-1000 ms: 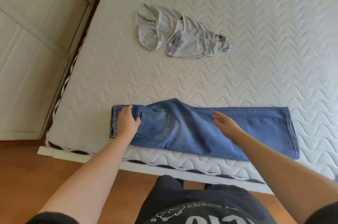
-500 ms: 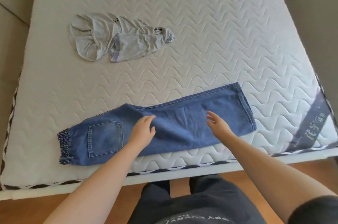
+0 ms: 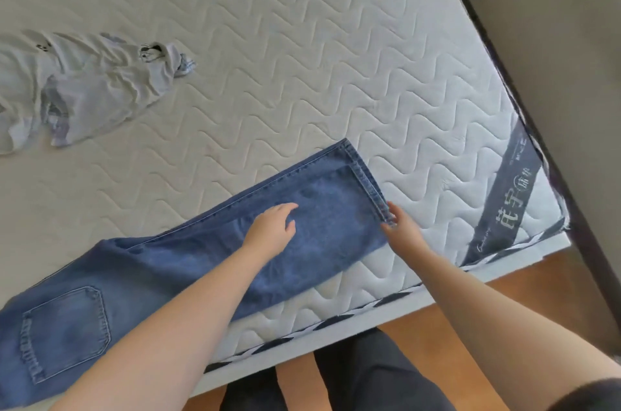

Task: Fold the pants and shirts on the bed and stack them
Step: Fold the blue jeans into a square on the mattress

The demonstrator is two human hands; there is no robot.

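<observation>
At the hem of the blue jeans [image 3: 208, 262], the right hand [image 3: 401, 231] has its fingertips [image 3: 389, 214] against the near corner of the leg opening; the fingers look lightly bent round the edge of the denim, though whether they truly pinch it or only touch it cannot be told. Just left of it, the left hand [image 3: 272, 229] lies flat on the trouser leg with its fingers straight and slightly spread, pressing the cloth and holding nothing. Both forearms reach in from the near edge of the scene.

The jeans lie folded lengthwise, leg on leg, along the near edge of the mattress [image 3: 302, 57], running from the waistband at the near left, where a back pocket [image 3: 67, 333] faces up, to the hem at the right. Farther off at the left, well apart from the jeans, a pale crumpled shirt [image 3: 80, 88] lies unfolded on the quilted surface. A dark label band [image 3: 504, 195] crosses the mattress's right near corner. Beyond the near edge of the bed is a wooden floor [image 3: 504, 310], with the person's dark clothing seen below.
</observation>
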